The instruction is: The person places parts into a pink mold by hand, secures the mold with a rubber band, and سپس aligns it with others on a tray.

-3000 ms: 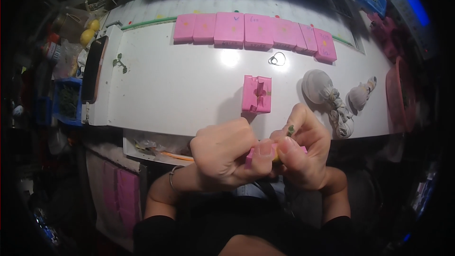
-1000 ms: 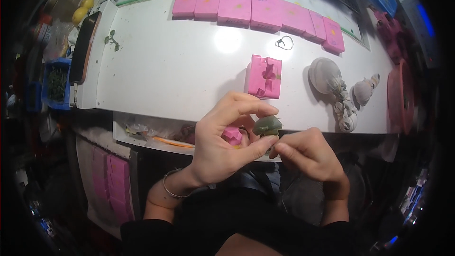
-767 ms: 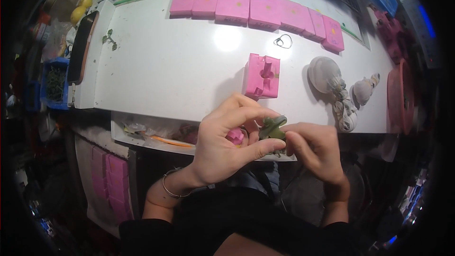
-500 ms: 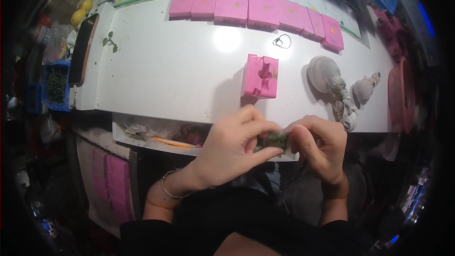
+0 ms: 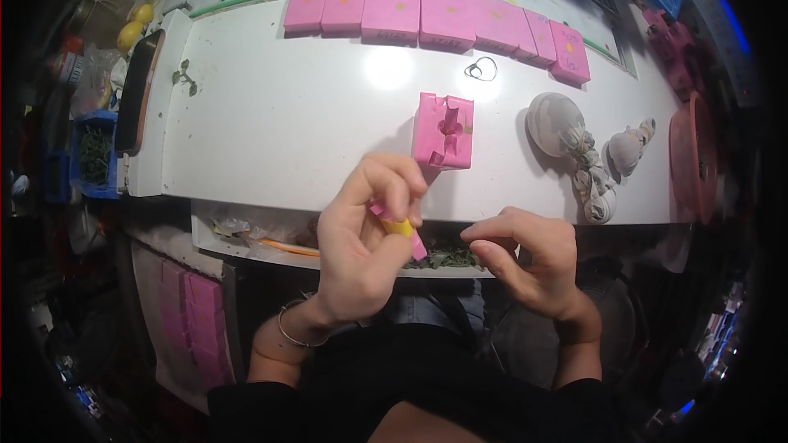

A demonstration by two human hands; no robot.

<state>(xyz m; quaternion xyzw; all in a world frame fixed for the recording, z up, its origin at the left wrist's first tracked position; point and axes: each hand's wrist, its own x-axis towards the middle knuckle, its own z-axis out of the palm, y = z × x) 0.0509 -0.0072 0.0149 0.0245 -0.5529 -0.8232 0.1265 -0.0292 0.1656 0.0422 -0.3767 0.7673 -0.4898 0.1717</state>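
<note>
My left hand [image 5: 361, 238] is closed around a small pink and yellow piece [image 5: 400, 228], partly hidden by the fingers; its exact kind does not show. To its right, above the drawer's front edge, my right hand [image 5: 533, 262] has thumb and forefinger apart with nothing between them. Below and between the hands, dark green bits [image 5: 447, 257] lie in the open drawer [image 5: 308, 261]. Just beyond my left hand, a pink block [image 5: 428, 138] with a hollow cut into its top stands on the white table [image 5: 271, 131].
Several pink blocks [image 5: 394, 12] line the table's back. A black loop [image 5: 481, 70] lies before them. Two tied greyish-white bundles [image 5: 556, 125] sit at the right, near a pink basin [image 5: 694, 156]. At the left are a phone [image 5: 141, 90] and a green sprig [image 5: 185, 77].
The green piece pinched in my left hand is gone from its fingers, and green bits now show in the drawer. My left hand has moved left and turned; my right hand has drawn away from it.
</note>
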